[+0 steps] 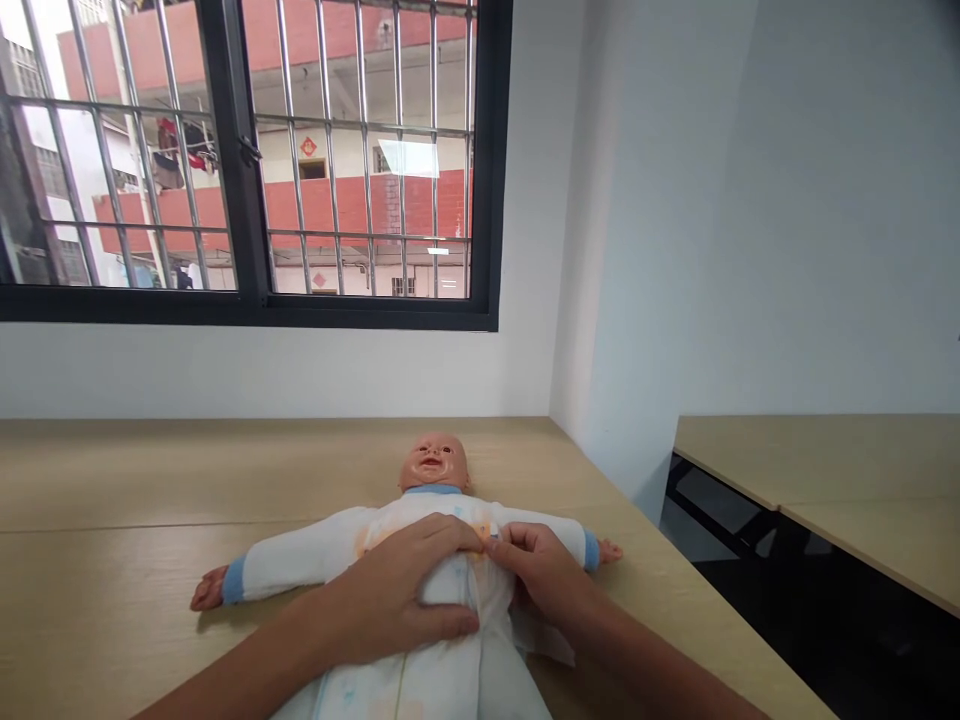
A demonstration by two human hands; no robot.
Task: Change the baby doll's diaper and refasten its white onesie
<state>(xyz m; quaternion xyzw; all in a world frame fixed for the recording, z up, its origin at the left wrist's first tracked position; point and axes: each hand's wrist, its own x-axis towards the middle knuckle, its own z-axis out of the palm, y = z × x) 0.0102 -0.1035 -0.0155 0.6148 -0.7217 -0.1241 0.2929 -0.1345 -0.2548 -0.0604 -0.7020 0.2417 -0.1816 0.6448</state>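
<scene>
A baby doll (435, 463) lies face up on the wooden table, its arms stretched out to both sides. It wears a white garment (292, 556) with blue cuffs, a blue collar and orange prints. My left hand (409, 585) rests across the doll's chest, thumb apart from the fingers, fingertips on the cloth near the front edge. Beside it, my right hand (544, 570) has its thumb and forefinger pinched on the garment's edge at the chest. A loose flap of thin white cloth hangs below my right hand.
The pale wooden table (112, 470) reaches back to a white wall under a barred window (495, 200). Its right edge slants toward the lower right. Beyond a dark gap stands another wooden table (825, 460) on the right.
</scene>
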